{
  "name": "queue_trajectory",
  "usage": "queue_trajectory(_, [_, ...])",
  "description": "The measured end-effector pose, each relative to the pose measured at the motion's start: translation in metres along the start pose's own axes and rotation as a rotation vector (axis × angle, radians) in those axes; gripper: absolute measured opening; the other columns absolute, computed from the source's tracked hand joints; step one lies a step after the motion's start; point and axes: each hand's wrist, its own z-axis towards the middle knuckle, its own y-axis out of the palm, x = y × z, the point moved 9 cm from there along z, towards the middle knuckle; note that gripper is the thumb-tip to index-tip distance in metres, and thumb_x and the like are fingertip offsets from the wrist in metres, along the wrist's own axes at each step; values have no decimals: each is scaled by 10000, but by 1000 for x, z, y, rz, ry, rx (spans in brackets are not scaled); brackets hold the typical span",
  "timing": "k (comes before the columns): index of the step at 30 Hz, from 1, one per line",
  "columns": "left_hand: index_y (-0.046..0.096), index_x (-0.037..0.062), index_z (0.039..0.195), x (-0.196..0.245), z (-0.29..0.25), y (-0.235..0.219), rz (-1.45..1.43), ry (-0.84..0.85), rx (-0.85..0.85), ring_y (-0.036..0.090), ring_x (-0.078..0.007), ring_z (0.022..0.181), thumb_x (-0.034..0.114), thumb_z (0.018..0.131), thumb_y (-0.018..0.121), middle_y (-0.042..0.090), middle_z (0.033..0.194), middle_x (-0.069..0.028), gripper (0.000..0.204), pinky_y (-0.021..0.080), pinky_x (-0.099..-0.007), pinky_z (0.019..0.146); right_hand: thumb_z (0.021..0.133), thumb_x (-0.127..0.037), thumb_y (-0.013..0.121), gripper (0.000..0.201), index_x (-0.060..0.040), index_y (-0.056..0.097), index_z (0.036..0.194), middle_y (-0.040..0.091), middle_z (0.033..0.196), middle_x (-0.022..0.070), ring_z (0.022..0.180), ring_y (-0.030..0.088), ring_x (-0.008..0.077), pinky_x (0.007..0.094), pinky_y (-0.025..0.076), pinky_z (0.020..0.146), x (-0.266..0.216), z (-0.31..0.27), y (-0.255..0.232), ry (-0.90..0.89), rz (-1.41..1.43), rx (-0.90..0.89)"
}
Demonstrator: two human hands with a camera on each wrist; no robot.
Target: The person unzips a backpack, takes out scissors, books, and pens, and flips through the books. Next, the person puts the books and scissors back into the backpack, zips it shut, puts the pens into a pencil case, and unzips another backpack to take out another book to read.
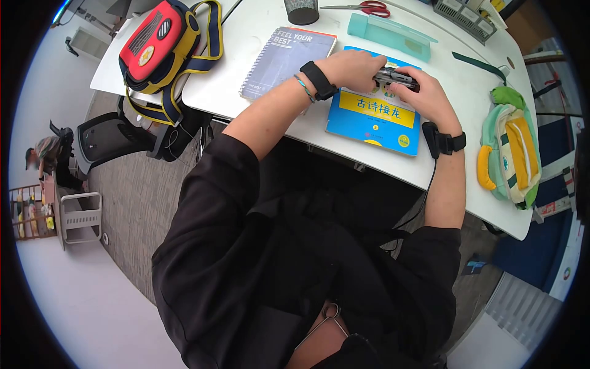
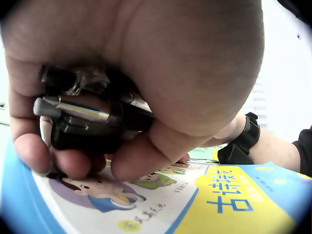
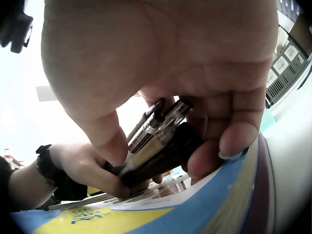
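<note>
A bundle of several pens (image 1: 396,78), dark and clear-barrelled, lies crosswise between my two hands, low over a blue-and-yellow book (image 1: 373,130). My left hand (image 1: 355,69) grips one end of the bundle, its fingers and thumb curled around the pens (image 2: 87,114) in the left wrist view. At the other end my right hand (image 1: 430,98) holds the pens (image 3: 156,139) between thumb and curled fingers. Fingertips of both hands come right down to the book cover. The far ends of the pens are partly hidden in the palms.
Beyond the book is a translucent teal case (image 1: 392,38). A grey spiral notebook (image 1: 283,60) lies to the left, near a red backpack-shaped bag (image 1: 161,46). Red-handled scissors (image 1: 373,8) and a black mesh cup (image 1: 302,10) stand behind. A green-and-yellow bag (image 1: 513,147) is at right.
</note>
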Motion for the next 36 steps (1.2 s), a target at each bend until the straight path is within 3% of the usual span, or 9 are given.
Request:
queue_trajectory(3, [536, 22, 1079, 1, 0, -2, -6, 13, 2, 661, -358, 860, 216, 768, 637, 676, 886, -187, 380, 528, -439, 747, 797, -310, 705, 443, -21, 638, 1125, 683, 979, 151, 834, 668, 227, 322, 525, 763, -1, 1, -2, -34, 6, 19])
queue_trajectory(8, [530, 17, 1081, 3, -1, -2, -20, 15, -35, 656, -360, 884, 214, 778, 630, 670, 908, -198, 375, 524, -436, 757, 819, -269, 705, 411, -9, 627, 1129, 686, 893, 98, 723, 656, 141, 274, 530, 688, 7, 3, 2, 52, 164, -43])
queue_trajectory(15, [536, 10, 1070, 12, -10, -8, 10, 37, -32, 616, -373, 950, 185, 820, 606, 620, 982, -215, 314, 493, -438, 815, 801, -246, 718, 351, -33, 626, 1065, 677, 876, 88, 741, 646, 145, 280, 517, 680, 4, 2, 2, 54, 169, -62])
queue_trajectory(17, [536, 12, 1071, 20, -15, -14, 24, 61, -41, 614, -373, 951, 187, 821, 612, 616, 986, -215, 314, 491, -440, 815, 809, -154, 703, 271, -38, 582, 1021, 629, 819, 43, 693, 564, 98, 252, 474, 641, -7, -2, -4, -20, 38, -20])
queue_trajectory(22, [544, 12, 1138, 14, -24, -26, -90, 128, -98, 611, -359, 944, 185, 830, 631, 610, 1019, -194, 364, 484, -440, 801, 783, -130, 703, 269, -31, 577, 999, 625, 839, 66, 720, 575, 134, 276, 478, 650, -4, -2, -5, -28, 17, -4])
queue_trajectory(24, [563, 0, 1140, 9, -25, -36, -107, 179, -83, 623, -346, 904, 197, 841, 641, 635, 993, -190, 367, 486, -422, 771, 788, -111, 688, 261, -22, 584, 1010, 630, 849, 78, 694, 579, 146, 276, 478, 634, -11, -1, -4, -150, 33, 31])
queue_trajectory(26, [585, -6, 1111, -3, -28, -39, -162, 30, -224, 638, -332, 846, 218, 856, 648, 658, 925, -197, 345, 489, -393, 738, 804, -108, 668, 269, -21, 606, 1051, 643, 875, 93, 668, 580, 131, 268, 476, 611, -15, -1, -3, -155, 30, 42])
queue_trajectory(27, [602, 3, 1105, -9, -27, -43, -181, 45, -186, 644, -319, 797, 236, 864, 654, 662, 855, -195, 339, 486, -379, 705, 814, -114, 658, 273, -26, 617, 1070, 648, 884, 96, 655, 576, 121, 263, 475, 604, -16, -1, -3, -115, 26, 21])
queue_trajectory(36, [621, 23, 1121, -42, -27, -47, -313, 7, -130, 647, -233, 831, 208, 889, 637, 679, 921, -149, 297, 497, -321, 737, 847, -119, 623, 272, -30, 640, 1103, 639, 766, 73, 608, 576, 102, 247, 463, 580, -13, 11, 2, -69, 13, -79])
